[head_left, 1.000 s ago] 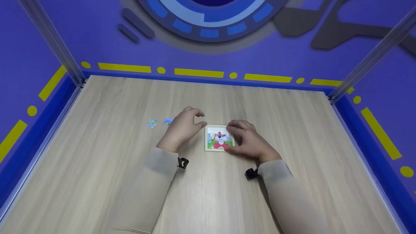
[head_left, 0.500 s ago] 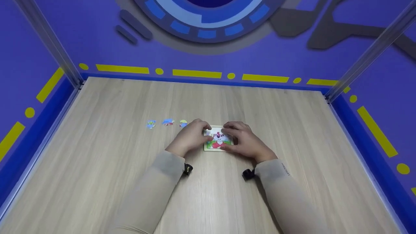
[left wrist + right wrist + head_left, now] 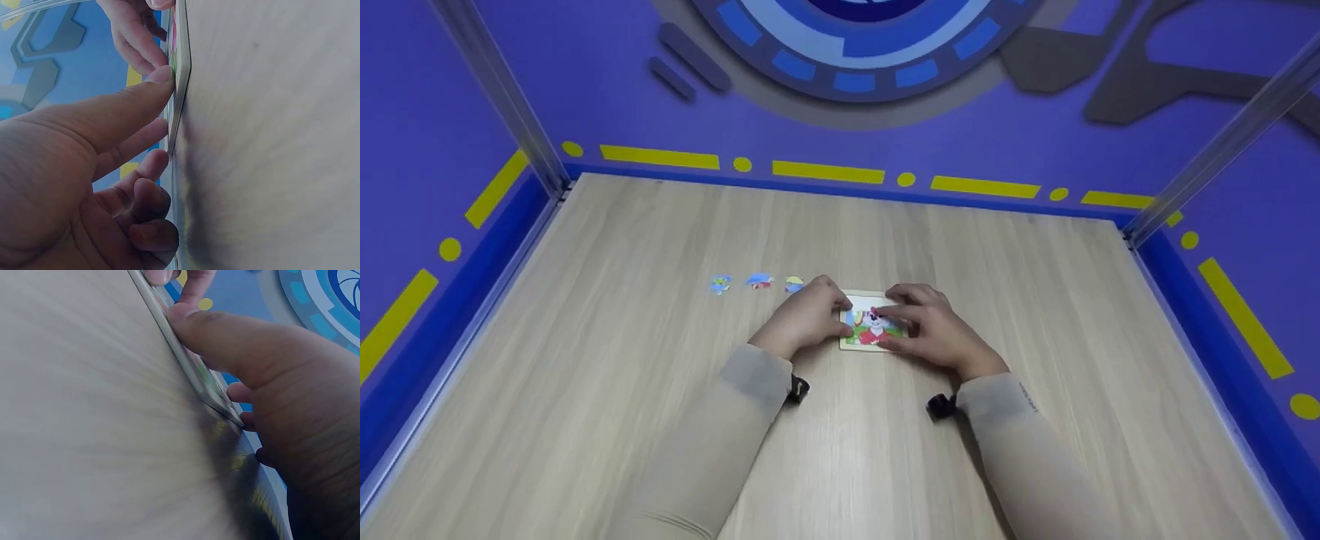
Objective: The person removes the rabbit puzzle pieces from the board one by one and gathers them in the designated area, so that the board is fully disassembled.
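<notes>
A small square jigsaw puzzle (image 3: 873, 334) lies flat on the table in a pale tray; a cartoon animal in red shows on it, with a white strip at the top. My left hand (image 3: 808, 315) is at its left side, the thumb resting on the face near the edge and the index finger by the upper left corner. In the left wrist view the other fingers (image 3: 151, 233) curl beside the tray. From the right, my right hand (image 3: 937, 326) holds the puzzle, thumb low on the face and fingers across its upper part. The puzzle's right edge is partly hidden.
Left of the puzzle lie three loose puzzle pieces: a blue and green piece (image 3: 721, 284), a blue and red piece (image 3: 760, 280) and a yellow and blue piece (image 3: 794, 284). Blue panels with yellow marks (image 3: 829, 172) border the wooden table (image 3: 840, 450).
My left hand has come right and down from above the table to the puzzle, and its thumb has drawn back slightly to the left edge. The right hand stays at the puzzle.
</notes>
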`<state>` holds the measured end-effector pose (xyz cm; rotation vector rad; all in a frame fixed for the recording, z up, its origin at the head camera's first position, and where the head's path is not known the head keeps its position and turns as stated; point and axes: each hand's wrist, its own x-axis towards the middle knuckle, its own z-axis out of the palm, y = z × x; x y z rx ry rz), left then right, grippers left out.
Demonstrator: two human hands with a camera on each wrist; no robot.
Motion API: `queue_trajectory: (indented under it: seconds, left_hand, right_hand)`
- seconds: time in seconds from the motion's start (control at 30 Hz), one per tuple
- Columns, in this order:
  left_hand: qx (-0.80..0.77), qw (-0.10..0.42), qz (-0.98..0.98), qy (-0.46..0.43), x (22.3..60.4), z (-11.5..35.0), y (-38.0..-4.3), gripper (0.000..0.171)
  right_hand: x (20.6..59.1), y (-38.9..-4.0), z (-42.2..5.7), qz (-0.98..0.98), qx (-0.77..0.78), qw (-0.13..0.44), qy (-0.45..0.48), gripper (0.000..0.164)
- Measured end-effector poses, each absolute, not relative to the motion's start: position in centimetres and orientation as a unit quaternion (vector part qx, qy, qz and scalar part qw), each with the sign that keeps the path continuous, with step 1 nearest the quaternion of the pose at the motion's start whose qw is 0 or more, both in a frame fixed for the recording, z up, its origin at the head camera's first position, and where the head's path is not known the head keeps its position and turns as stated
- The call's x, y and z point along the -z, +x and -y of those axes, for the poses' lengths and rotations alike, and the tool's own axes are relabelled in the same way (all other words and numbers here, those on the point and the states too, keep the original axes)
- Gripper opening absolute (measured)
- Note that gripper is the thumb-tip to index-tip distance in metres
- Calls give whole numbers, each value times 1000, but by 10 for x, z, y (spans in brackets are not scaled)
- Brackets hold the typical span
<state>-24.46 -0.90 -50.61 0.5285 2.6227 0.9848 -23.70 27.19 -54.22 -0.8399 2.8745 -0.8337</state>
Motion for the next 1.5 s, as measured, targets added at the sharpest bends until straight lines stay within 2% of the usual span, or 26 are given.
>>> queue_trajectory:
  seconds: [0.47, 0.97, 1.5]
  left_hand:
    - [-352, 153, -906, 178, 507, 5, -244, 34]
    - [-377, 155, -888, 211, 508, 6, -246, 30]
    - [-376, 155, -895, 181, 510, 5, -246, 23]
  right_hand:
    - [541, -237, -271, -922, 275, 16, -270, 51]
    - [541, -238, -271, -923, 272, 18, -272, 51]
    - [540, -237, -271, -922, 278, 23, -269, 52]
